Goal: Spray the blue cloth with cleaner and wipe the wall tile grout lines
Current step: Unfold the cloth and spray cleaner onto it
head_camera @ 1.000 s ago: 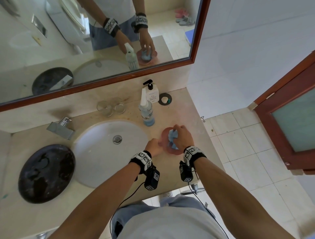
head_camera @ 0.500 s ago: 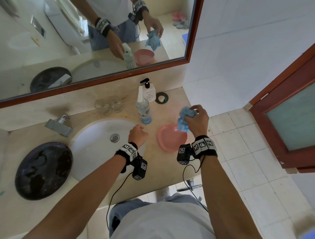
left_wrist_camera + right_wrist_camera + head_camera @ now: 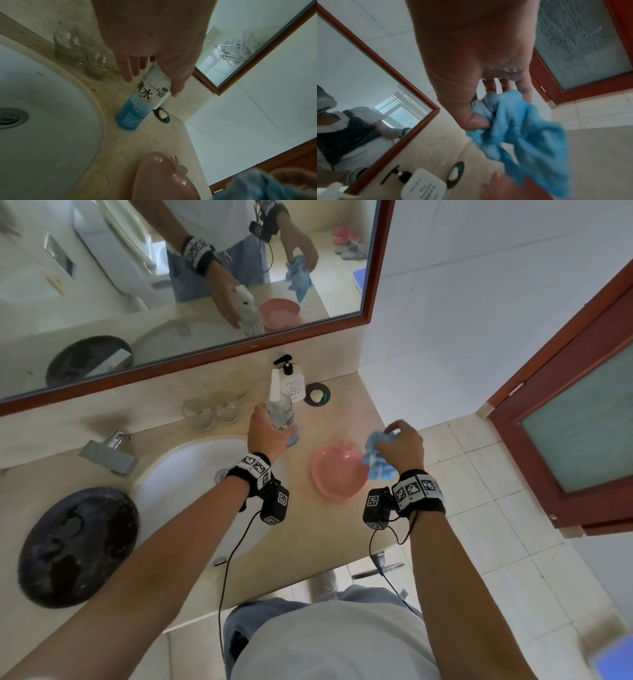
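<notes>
While my right hand [image 3: 399, 445] pinches the crumpled blue cloth [image 3: 375, 458] between thumb and fingers, the cloth hangs just above the right edge of the pink dish [image 3: 337, 474] on the desk [image 3: 318, 529]. My left hand [image 3: 269, 431] reaches the spray bottle [image 3: 281, 409] of blue cleaner, fingers straight and spread on either side of it; whether they touch it, I cannot tell. The bottle stands upright between the sink [image 3: 185, 484] and the dish, just in front of a white pump bottle [image 3: 293, 383].
</notes>
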Available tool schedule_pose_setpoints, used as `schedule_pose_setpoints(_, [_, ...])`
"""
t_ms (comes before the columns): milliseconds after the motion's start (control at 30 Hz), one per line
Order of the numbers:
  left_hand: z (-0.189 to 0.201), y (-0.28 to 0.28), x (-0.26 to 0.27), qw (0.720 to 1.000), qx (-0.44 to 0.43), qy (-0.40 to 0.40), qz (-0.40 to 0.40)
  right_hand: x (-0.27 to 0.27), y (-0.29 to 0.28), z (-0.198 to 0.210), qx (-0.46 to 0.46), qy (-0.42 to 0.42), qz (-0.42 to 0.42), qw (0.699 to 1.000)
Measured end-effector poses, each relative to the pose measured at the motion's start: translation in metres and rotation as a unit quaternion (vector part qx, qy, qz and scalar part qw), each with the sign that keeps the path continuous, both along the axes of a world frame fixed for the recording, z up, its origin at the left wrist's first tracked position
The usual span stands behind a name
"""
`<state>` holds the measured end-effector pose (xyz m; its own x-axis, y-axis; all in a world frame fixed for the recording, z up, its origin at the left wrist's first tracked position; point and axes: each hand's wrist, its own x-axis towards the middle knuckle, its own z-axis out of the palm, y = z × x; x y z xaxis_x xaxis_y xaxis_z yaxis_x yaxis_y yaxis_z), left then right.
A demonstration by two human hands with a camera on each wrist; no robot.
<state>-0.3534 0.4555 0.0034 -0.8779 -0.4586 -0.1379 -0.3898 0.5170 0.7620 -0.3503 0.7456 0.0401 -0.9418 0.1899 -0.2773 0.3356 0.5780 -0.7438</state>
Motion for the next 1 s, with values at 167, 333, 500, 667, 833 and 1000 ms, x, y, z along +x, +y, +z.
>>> schedule_pose_setpoints(167, [0.0, 0.001, -0.014, 1.0, -0.003, -0.003, 0.022, 0.033, 0.004, -0.038, 0.017, -0.158, 0.013, 0.987])
schedule_pose_setpoints(333, [0.005, 0.003, -0.013, 1.0, -0.002, 0.01, 0.02, 0.054, 0.004, -0.074, 0.064, -0.212, 0.036, 0.974])
schedule_pose_setpoints(500, [0.02, 0.004, 0.003, 0.999, -0.003, 0.046, 0.008, 0.028, -0.007, -0.054, 0.111, -0.138, 0.077, 0.981])
schedule_pose_setpoints(667, [0.06, 0.002, 0.016, 0.993, -0.022, 0.074, -0.083, 0.006, -0.069, 0.008, -0.07, 0.042, 0.222, 0.972])
schedule_pose_setpoints(833, [0.101, -0.007, 0.027, 0.985, 0.0, 0.066, -0.157, 0.016, -0.118, 0.014, -0.151, 0.128, 0.212, 0.957])
schedule_pose_setpoints(1000, [0.116, -0.021, 0.037, 0.971, -0.003, 0.023, -0.239, 0.021, -0.131, 0.019, -0.194, 0.134, 0.21, 0.949])
